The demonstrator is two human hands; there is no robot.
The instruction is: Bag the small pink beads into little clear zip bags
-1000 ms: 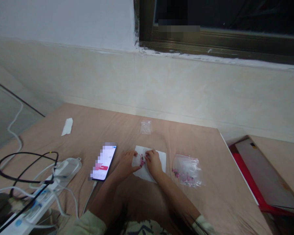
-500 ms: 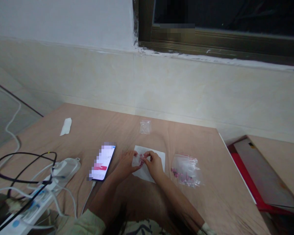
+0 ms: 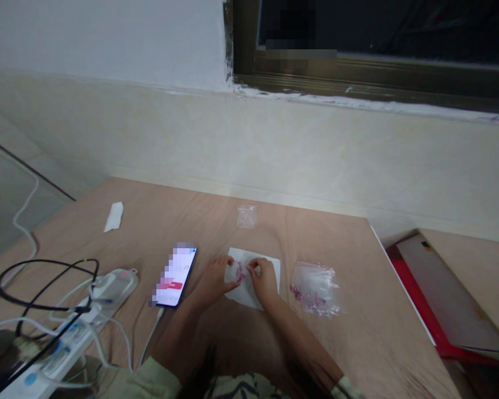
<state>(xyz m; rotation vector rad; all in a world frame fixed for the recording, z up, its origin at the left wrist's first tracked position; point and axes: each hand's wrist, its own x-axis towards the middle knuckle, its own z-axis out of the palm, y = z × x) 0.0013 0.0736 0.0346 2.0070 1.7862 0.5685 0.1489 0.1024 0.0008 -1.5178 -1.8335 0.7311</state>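
The right hand (image 3: 263,276) is over the sheet (image 3: 247,298), its thumb and forefinger bent in so that their tips meet or nearly meet; whether anything is pinched there is too small to tell. The left hand (image 3: 217,275) lies at the sheet's left side, thumb and fingers spread apart, thumb nearer the body and fingers on the far side. In the gap between the two hands, on the left part of the sheet, are pink bits (image 3: 240,271), small and blurred; I cannot tell whether they lie loose or under something clear.

The step in hand looks like sorting or picking over these bits one at a time, with the left hand framing them and the right doing the fine work. The next move seems to call for a light, exact fingertip pinch, with the left hand steady so that the sheet does not slide.

Just right of the sheet is a clear bag (image 3: 321,281) with more pink pieces in its lower part. Beyond the sheet, toward the wall (image 3: 183,127), lies a smaller bag (image 3: 247,216). Left of the sheet is a lit phone (image 3: 178,284); farther left, a power strip (image 3: 118,284) among cables (image 3: 33,305). A white scrap (image 3: 114,216) lies far left beyond the phone.
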